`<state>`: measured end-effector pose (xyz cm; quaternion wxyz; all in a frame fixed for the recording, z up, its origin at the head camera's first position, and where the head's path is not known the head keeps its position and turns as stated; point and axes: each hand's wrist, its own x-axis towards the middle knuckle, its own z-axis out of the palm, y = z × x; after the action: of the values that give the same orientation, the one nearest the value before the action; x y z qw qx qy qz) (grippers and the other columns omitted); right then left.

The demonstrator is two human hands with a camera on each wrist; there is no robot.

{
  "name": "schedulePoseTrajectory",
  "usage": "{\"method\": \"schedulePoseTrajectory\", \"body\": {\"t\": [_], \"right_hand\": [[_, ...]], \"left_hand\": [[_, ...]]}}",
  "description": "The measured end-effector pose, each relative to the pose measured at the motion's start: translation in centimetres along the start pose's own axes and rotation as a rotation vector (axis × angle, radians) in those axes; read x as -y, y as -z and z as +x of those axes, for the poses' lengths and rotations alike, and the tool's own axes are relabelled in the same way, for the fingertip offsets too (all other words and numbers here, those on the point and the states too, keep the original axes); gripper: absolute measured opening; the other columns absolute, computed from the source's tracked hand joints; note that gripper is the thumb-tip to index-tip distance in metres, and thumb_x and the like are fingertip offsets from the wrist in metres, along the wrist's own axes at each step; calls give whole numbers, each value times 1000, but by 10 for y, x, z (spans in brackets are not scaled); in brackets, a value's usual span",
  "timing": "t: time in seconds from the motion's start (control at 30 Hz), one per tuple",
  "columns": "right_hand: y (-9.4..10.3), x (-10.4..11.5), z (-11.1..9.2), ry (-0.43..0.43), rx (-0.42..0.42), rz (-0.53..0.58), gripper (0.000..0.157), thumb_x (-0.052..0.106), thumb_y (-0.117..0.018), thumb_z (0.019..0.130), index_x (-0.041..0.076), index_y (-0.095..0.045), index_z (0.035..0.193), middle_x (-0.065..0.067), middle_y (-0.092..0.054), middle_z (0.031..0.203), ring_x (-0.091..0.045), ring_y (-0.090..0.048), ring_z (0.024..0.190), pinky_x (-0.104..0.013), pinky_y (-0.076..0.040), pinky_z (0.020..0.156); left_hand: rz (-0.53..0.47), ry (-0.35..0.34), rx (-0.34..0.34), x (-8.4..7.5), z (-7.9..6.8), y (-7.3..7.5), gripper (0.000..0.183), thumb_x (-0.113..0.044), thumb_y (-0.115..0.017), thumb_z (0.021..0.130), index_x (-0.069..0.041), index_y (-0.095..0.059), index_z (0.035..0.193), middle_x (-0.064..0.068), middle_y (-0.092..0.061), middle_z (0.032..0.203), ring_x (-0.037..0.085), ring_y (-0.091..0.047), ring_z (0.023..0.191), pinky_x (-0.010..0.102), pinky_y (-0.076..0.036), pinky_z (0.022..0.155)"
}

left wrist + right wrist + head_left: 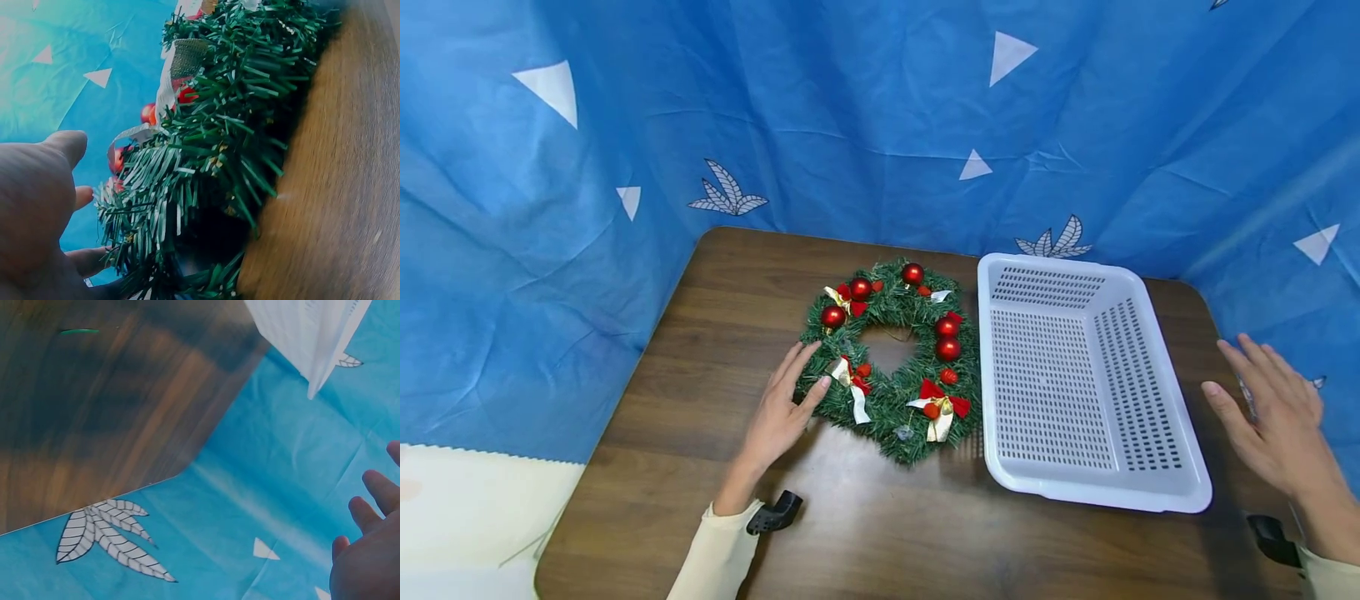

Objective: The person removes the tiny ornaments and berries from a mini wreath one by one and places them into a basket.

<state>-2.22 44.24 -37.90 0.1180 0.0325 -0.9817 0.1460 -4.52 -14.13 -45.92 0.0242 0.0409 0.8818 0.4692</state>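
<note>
A green Christmas wreath (891, 427) with red baubles, red berries and gold-and-white bows lies on the wooden table. At its left edge is my left hand (782, 417), fingers spread and fairly straight. In the left wrist view the fingertips of that hand (37, 206) meet the wreath's tinsel branches (206, 144); whether they press on it I cannot tell. My right hand (1273, 412) hovers past the table's right side with its fingers extended, holding nothing. Between the wreath and that hand stands a white plastic basket (1093, 492) with slotted walls.
The brown table (700, 333) has rounded corners, and a blue printed curtain (850, 125) hangs behind and beside it. In the right wrist view a thin green strand (79, 330) lies on the tabletop. Each wrist carries a black camera mount (775, 512).
</note>
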Motion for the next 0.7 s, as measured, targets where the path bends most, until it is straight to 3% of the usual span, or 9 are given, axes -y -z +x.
{"method": "schedulePoseTrajectory", "body": {"t": [0.23,0.7], "right_hand": [[0,9,10,34,23,7,65,42,-44,106,4,-28,157,-22,-13,166,-44,-3,154,-65,6,120],[-1,28,24,135,6,32,62,36,-52,103,7,-34,155,-19,-19,165,-43,-9,154,-64,2,121]], "left_hand": [[-44,12,-32,-1,0,-5,66,-40,-65,97,-24,-37,155,16,-21,166,45,-27,147,72,-26,111],[-122,33,-69,3,5,-12,68,-36,-74,91,-25,-44,151,15,-19,166,45,-27,147,73,-25,111]]}}
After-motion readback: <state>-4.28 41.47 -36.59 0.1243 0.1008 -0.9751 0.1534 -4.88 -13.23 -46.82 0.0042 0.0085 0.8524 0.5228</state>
